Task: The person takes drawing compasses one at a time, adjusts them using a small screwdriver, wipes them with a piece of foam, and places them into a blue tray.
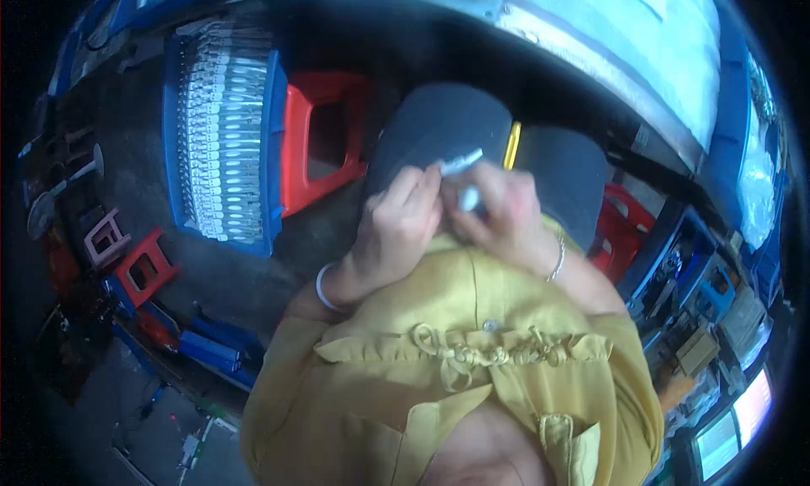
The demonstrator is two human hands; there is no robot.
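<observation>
The head view looks down on a workroom with a dark floor (295, 262); a pale worktop (591, 39) runs across the upper right, and the person sits before it, dark trousers (439, 132) making the surface under the hands. The left hand (396, 224) is curled, its thumb and forefinger pressed together, seemingly pinching the near end of a slim silver piece (462, 161) that juts out above the lap, toward the right hand; the right hand (510, 207) is blurred, its fingers folded around a pale round-ended thing (468, 200), most of which the grip hides; whether that thing touches the silver piece I cannot tell. A yellow stick-like tool (511, 145) lies just beyond the right hand, by the thighs; to the left stands a blue crate (276, 148), packed with rows of shiny metal pieces (224, 132), a red stool (295, 140) beside it; a clear plastic bag (757, 199) sits far right; the knuckles block much of the work from me.
</observation>
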